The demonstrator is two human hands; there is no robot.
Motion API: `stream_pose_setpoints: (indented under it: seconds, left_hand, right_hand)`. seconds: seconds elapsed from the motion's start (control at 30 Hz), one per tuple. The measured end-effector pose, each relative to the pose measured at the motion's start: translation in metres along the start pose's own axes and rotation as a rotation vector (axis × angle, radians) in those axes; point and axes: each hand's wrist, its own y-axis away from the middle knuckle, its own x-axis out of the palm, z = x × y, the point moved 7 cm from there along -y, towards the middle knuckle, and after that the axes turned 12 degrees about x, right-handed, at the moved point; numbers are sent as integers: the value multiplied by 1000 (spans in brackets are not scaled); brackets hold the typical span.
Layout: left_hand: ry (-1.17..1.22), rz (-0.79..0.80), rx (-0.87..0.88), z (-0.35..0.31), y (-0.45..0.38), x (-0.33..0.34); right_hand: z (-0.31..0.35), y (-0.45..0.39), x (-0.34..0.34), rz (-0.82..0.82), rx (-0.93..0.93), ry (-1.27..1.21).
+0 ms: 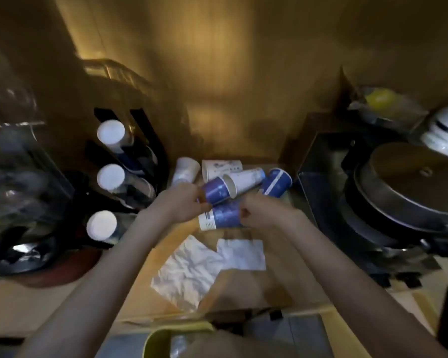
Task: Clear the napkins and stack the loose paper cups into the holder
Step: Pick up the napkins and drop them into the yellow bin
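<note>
- Two bare arms reach forward over a pale wooden counter [282, 285], seen from above in dim, warm light.
- The left hand [183, 202] is closed around a blue paper cup [215, 191] lying on its side, its pale open rim turned to the right.
- The right hand [263, 211] is pinched on the end of a second blue cup [221, 215], also on its side just below the first, its white rim band facing left.
- More loose cups lie tumbled beyond the hands: a white cup [246, 179] with a blue band, touching the held cup; another blue one [276, 183] to the right; two white ones [185, 170] [221, 167] at the back.
- Two crumpled white napkins lie flat on the counter nearer the camera: a large creased one [189, 272] and a smaller square one [243, 254], their edges overlapping between the forearms.
- On the left stands the black cup holder [140, 140], three slanted tubes with round white cup bottoms [111, 132] showing.
- On the right sits a dark round metal pan [409, 192] with a flat lid, close to the cups.
- A yellow-green container rim [171, 334] shows at the bottom edge.
</note>
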Motion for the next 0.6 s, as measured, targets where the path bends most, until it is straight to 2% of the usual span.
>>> stream_pose_setpoints:
  seconds: [0.07,0.23,0.33,0.47,0.6]
  left_hand:
    - [-24,39,-30,8,1,28]
    - [110,141,-113,33,10,122]
    - [110,158,-191,47,23,172]
    - [22,111,-242,60,40,213]
    - [74,-22,-314,68,53,223]
  right_hand:
    - [-8,-5,30,47,41,0]
    - [-38,-27,116,40,166,10]
    - [-43,-31,154,42,195,59]
    - [-40,-32,181,-17,137,69]
    - [-39,-33,182,-112,52,114]
